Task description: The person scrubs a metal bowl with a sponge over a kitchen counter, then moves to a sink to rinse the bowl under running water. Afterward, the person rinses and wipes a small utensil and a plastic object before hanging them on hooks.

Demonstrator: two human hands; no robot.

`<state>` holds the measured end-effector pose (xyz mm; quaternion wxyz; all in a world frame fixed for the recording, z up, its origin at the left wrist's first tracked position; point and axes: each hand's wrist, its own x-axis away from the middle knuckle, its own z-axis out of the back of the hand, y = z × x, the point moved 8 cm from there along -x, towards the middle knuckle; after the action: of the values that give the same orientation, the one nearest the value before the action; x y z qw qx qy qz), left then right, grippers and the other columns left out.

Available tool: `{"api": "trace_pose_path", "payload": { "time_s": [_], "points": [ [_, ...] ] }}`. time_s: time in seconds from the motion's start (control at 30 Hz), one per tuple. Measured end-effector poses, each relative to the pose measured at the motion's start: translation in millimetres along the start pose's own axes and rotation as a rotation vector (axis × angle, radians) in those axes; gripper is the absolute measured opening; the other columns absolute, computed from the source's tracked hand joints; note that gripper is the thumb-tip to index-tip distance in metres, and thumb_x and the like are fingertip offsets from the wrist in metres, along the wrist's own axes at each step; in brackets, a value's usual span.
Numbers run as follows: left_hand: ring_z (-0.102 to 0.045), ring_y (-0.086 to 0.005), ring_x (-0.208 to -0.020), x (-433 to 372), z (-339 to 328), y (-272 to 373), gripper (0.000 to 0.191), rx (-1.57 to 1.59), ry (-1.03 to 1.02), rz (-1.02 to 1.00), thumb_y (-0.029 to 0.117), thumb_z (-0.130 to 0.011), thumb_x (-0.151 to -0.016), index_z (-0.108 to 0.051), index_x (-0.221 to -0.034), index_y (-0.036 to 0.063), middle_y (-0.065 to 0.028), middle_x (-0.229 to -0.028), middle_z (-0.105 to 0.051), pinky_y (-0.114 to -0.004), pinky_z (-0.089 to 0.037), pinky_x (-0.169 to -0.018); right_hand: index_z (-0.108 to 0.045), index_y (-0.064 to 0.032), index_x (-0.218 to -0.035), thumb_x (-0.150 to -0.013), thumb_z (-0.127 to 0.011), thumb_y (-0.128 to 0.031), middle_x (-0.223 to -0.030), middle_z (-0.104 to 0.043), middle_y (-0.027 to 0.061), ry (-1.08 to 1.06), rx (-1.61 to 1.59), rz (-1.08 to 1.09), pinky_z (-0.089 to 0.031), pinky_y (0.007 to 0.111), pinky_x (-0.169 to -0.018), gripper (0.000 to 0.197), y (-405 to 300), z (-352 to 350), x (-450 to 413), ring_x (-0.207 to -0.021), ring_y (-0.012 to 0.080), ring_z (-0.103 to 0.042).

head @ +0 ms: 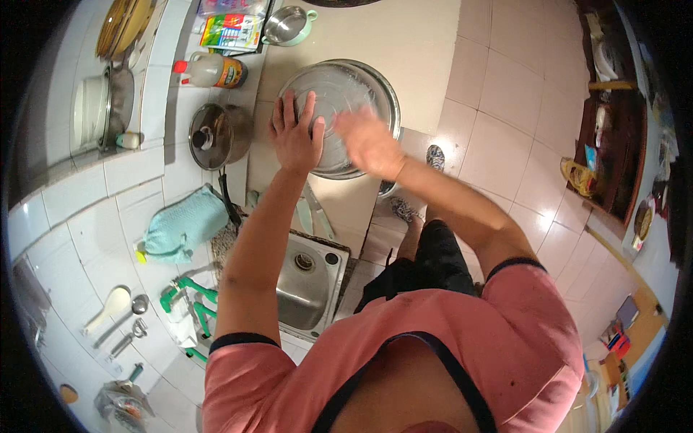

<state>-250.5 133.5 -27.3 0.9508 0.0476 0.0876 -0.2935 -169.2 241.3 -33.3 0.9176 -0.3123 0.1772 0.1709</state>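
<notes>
A wide, round metal vessel (394, 96) stands on the counter in front of me. Its greyish round surface (325, 81) has rings and pale smears; whether this is a lid or the basin's own base or floor I cannot tell. My left hand (296, 132) lies palm down over its left part, fingers spread, holding nothing that I can see. Over the right part is my right hand (371, 140), blurred by motion, its fingers indistinct. Nearer to me on the counter lie a knife (324, 221) and another blade-like tool (305, 216), partly behind my left forearm.
Left of the vessel stand a glass-lidded pot (211, 138) and a red-capped bottle (216, 71). A small green-handled metal pot (287, 26) sits beyond. Close to my body is a steel sink (306, 297), with green pipes (189, 292) and a turquoise bag (187, 224) beside it.
</notes>
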Motion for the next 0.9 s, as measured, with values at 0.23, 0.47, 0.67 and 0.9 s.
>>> {"api": "trace_pose_path", "payload": {
  "time_s": [0.23, 0.47, 0.67, 0.9],
  "points": [
    [-0.033, -0.0247, -0.131, 12, 6, -18, 0.039, 0.180, 0.057, -0.010, 0.020, -0.046, -0.091, -0.048, -0.130, 0.0219, -0.0054, -0.141, -0.038, -0.051, -0.023, -0.104, -0.041, 0.0000, -0.128, -0.086, -0.053, -0.021, -0.134, -0.041, 0.0175, -0.182, -0.034, 0.022, -0.023, 0.044, -0.108, 0.049, -45, -6, -25, -0.127, 0.0305, -0.036],
    [-0.035, -0.0288, -0.129, 69, 34, -15, 0.035, 0.464, 0.267, 0.398, 0.018, -0.050, -0.088, -0.053, -0.122, 0.0118, -0.0107, -0.136, -0.042, -0.049, -0.019, -0.108, -0.048, -0.0076, -0.125, -0.083, -0.048, 0.001, -0.140, -0.035, 0.0165, -0.372, -0.588, -0.098, -0.031, 0.038, -0.105, 0.043, -8, 23, -79, -0.127, 0.0355, -0.036],
    [-0.033, -0.0289, -0.130, 40, 44, 59, 0.051, 0.336, 0.236, 0.552, 0.026, -0.052, -0.087, -0.042, -0.130, -0.0001, -0.0093, -0.139, -0.038, -0.051, -0.015, -0.108, -0.041, -0.0136, -0.134, -0.083, -0.050, -0.005, -0.142, -0.034, 0.0118, -0.579, -0.070, 0.503, -0.029, 0.041, -0.107, 0.052, -20, -14, -122, -0.130, 0.0316, -0.034],
    [-0.031, -0.0340, -0.130, 82, 1, 83, 0.050, 0.199, 0.246, 0.875, 0.018, -0.052, -0.086, -0.040, -0.132, -0.0001, -0.0141, -0.142, -0.032, -0.050, -0.020, -0.108, -0.034, -0.0143, -0.138, -0.087, -0.050, -0.026, -0.146, -0.027, 0.0122, -0.640, 0.125, 0.826, -0.019, 0.046, -0.109, 0.055, -13, -45, -105, -0.135, 0.0274, -0.024]
  ]
}}
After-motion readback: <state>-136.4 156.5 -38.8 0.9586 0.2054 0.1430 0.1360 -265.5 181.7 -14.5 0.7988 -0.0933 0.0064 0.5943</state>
